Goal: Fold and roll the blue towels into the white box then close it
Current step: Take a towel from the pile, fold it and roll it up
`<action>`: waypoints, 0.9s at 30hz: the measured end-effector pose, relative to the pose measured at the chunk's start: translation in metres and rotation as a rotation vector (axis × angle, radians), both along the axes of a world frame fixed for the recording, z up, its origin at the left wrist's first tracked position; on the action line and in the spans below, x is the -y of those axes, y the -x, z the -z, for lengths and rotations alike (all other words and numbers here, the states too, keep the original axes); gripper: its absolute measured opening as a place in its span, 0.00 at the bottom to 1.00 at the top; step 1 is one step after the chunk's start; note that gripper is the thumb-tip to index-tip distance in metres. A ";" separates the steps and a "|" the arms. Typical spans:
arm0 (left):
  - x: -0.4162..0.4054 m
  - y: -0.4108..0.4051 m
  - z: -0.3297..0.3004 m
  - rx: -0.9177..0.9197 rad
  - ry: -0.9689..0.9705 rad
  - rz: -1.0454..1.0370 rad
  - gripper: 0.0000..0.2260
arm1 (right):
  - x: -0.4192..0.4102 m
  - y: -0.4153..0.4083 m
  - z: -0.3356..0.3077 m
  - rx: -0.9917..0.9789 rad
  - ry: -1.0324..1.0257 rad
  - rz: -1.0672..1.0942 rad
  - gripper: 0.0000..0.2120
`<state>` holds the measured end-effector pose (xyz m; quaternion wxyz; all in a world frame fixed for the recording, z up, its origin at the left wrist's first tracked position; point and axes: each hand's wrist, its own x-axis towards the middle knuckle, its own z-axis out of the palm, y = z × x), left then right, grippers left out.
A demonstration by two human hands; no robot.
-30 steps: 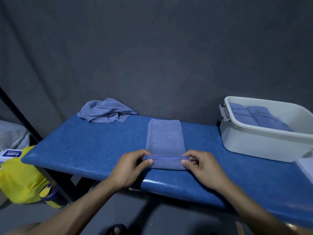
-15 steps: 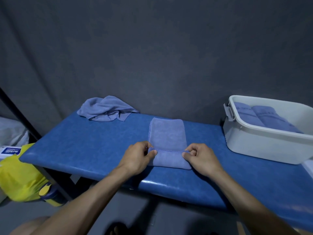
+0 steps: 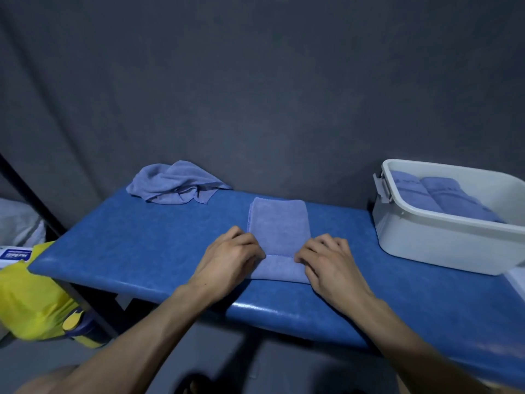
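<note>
Blue vinyl tabletop (image 3: 142, 245) carries the work; near its front edge a folded blue towel (image 3: 279, 220) lies as a narrow strip running away from the person, its near end turned over into the first flat turn of a roll. Left hand (image 3: 227, 258) and right hand (image 3: 326, 261) flank this turn, one at each side, fingers curled down onto the stitched hem; each grip is closed on the towel's rolled edge, though whether the thumbs are tucked beneath is hidden. Far left on the tabletop, a crumpled blue towel (image 3: 176, 184) lies unfolded, well apart from the hands. Far right, the white box (image 3: 426, 240) stands open, with two rolled towels (image 3: 443, 194) lying side by side inside; no lid is clearly in view, only a pale edge at the right border that cannot be identified.

Progress, as a judgement: two towels are stowed, a third is folded and just begun as a roll, a fourth is untouched, and closing the box remains.

Compared with the frame one second earlier, the rolled portion is deeper and the hem sits farther from the person; the hands, then pinching the near edge with fingertips, now lie over the roll with knuckles forward. The crumpled towel and box keep their places.
</note>
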<state>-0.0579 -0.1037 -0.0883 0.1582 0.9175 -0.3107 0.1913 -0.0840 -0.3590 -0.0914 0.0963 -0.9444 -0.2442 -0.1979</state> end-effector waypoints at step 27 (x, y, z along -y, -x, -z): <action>0.004 0.024 0.003 -0.647 0.623 -0.264 0.11 | 0.008 0.000 -0.016 -0.639 -0.622 0.220 0.14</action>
